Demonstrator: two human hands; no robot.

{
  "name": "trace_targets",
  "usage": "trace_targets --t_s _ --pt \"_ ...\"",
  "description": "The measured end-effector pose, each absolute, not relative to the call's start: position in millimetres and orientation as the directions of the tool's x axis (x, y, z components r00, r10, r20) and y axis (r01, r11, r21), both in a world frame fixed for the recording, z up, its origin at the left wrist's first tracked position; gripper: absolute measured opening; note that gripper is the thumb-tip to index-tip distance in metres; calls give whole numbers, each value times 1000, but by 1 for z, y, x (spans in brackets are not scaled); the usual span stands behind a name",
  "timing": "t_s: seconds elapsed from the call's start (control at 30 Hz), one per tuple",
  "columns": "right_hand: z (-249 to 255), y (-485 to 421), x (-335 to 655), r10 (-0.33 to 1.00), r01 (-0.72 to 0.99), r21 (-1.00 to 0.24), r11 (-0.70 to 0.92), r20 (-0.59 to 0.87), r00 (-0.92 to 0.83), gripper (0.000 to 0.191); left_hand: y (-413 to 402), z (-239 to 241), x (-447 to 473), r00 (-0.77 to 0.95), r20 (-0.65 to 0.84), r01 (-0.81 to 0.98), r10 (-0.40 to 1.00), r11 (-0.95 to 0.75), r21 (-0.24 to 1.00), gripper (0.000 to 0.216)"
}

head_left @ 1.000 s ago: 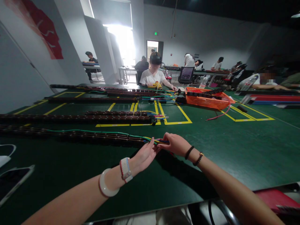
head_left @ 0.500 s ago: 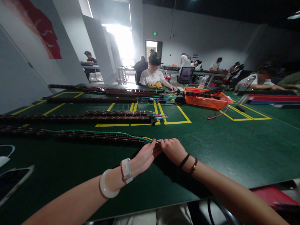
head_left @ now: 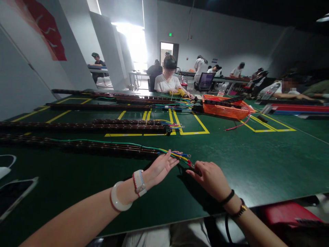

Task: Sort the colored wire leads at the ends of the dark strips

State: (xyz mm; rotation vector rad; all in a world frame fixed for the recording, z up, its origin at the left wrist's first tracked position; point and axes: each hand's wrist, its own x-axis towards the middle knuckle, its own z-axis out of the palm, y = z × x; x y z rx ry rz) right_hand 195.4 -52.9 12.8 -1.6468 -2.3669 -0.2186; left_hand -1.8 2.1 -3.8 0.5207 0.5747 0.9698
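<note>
Here's the left hand (head_left: 160, 168), palm turned up, fingers stretched out loosely, thumb raised, and the wires (head_left: 182, 157) run right past it between thumb and fingers; whether they're pinched there, I can't tell. Over to the right hand (head_left: 212, 176): half open, fingers curled, a gap between thumb and forefinger, nothing seen in its grip. Its forefinger is just beside the red tip (head_left: 189, 163) at the end of the wires, and whether the two touch is too fine to call. The wires themselves, green, yellow and blue, fan out beyond the left fingers, the blue one ending in a metal lug (head_left: 189, 155). They come off the right-hand end of the long dark strips (head_left: 108, 146), which lie along the near side of the green table (head_left: 257, 161) and run out of view at the left. Behind those, a second bundle (head_left: 128, 128) lies roughly parallel, its own coloured wire ends bunched near the yellow tape (head_left: 123, 135). Further back there's an orange basket (head_left: 226, 112) with dark pieces in it, and across the table a co-worker (head_left: 164, 83) in a white top, with a yellow tool (head_left: 183, 92) by their hands. Down at the left edge sits a phone (head_left: 15, 197).
</note>
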Motion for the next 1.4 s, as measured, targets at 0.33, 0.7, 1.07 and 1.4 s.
trace_targets --t_s 0.33,0.7,1.07,1.4 --pt "-1 -69 168 830 913 14 408 412 -377 33 1 -2 0 429 -220 -592 876 456 665 16" --pt "71 0 180 875 970 118 213 419 -243 36 -1 0 -1 459 -217 -584 861 477 656 25" --pt "7 86 184 983 987 6 159 87 -159 49 3 -6 -5 484 -186 -564 855 467 681 21" --pt "14 72 193 974 972 -118 204 126 -189 64 5 2 -5 462 -233 -535 856 478 696 16"
